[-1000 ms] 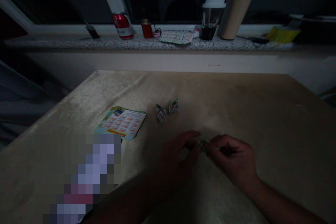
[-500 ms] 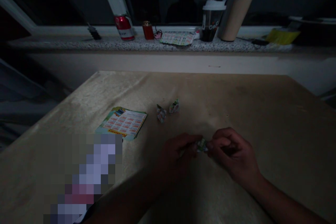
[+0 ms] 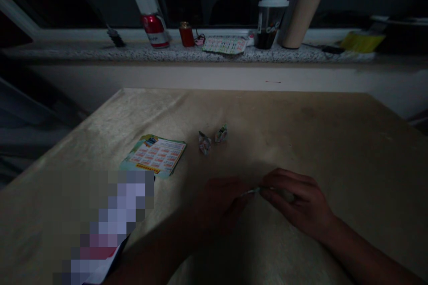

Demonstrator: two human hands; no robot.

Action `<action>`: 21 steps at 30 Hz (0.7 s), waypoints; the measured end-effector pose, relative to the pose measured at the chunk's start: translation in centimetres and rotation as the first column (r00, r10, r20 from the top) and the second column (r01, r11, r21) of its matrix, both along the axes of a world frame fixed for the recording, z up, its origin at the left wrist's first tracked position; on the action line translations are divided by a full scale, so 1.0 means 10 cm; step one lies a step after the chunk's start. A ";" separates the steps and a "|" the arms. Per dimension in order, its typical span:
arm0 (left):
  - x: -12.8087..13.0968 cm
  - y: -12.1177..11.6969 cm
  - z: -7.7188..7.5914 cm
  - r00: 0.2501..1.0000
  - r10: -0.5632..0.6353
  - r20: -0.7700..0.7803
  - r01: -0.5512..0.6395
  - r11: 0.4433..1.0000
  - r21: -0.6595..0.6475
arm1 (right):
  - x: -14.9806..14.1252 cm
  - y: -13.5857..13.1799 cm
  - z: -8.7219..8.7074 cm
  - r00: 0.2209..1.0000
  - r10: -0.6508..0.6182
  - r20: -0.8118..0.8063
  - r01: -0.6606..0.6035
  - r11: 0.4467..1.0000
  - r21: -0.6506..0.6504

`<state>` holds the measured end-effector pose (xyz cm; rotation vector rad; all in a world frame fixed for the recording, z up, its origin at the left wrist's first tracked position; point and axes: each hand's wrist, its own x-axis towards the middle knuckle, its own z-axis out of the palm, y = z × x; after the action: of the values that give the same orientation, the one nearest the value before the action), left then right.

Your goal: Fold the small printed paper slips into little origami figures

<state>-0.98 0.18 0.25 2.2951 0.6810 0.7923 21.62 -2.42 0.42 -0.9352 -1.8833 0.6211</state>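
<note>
Between my hands is a small piece of folded printed paper (image 3: 252,191), seen nearly edge-on, its shape mostly covered by fingers. My left hand (image 3: 223,196) pinches its left end, and my right hand (image 3: 297,198) pinches its right end with thumb and fingertips. Beyond my left hand, two small folded paper figures stand on the table: a pointed paper figure (image 3: 204,143) and, to its right, a greenish paper figure (image 3: 221,134). To their left lies a stack of printed paper sheets (image 3: 157,156) with a grid of orange boxes on top.
The table (image 3: 334,151) ends at a white wall below a granite sill (image 3: 133,54). On the sill are a red can (image 3: 155,31), an orange-red jar (image 3: 186,34), a lidded cup (image 3: 267,22) with a straw, and a cardboard tube (image 3: 307,6). A pixelated object (image 3: 117,213) lies front left.
The folded paper has turned from showing its printed face to nearly edge-on. My right hand's fingers have straightened and flattened around its end, and both hands still grip it.
</note>
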 end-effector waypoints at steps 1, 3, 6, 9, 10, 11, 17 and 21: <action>-0.01 0.00 0.01 1.000 -0.020 -0.001 0.020 0.999 -0.025 | 0.01 0.01 0.01 0.999 0.025 0.029 -0.026 0.999 0.044; -0.01 0.01 0.04 0.999 -0.044 -0.013 0.043 0.997 -0.063 | 0.02 0.01 0.03 0.996 0.067 0.064 -0.072 0.994 0.081; -0.02 0.02 0.09 0.997 -0.057 -0.050 0.054 0.997 -0.055 | 0.01 -0.03 0.07 0.990 0.088 0.112 -0.096 0.993 0.068; -0.05 0.02 0.11 0.993 -0.085 -0.083 0.083 0.996 -0.022 | -0.01 -0.08 0.12 0.984 0.084 0.155 -0.092 0.995 0.045; -0.05 0.03 0.12 0.991 -0.102 -0.081 0.100 0.995 -0.022 | -0.02 -0.09 0.13 0.984 0.085 0.159 -0.093 0.995 0.041; -0.06 0.03 0.13 0.991 -0.116 -0.072 0.114 0.993 -0.031 | -0.02 -0.09 0.13 0.984 0.086 0.157 -0.093 0.995 0.040; -0.04 0.02 0.18 0.997 -0.054 0.057 0.067 0.966 -0.251 | -0.01 -0.06 0.10 0.997 0.078 0.030 -0.072 0.985 -0.156; 0.00 0.00 0.20 0.990 -0.009 0.142 0.072 0.893 -0.445 | -0.02 -0.05 0.08 0.999 0.027 -0.047 -0.038 0.965 -0.260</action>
<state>-0.98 0.20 2.27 1.8120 0.6710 0.6798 21.38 -2.94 1.25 -1.0499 -1.8094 0.9188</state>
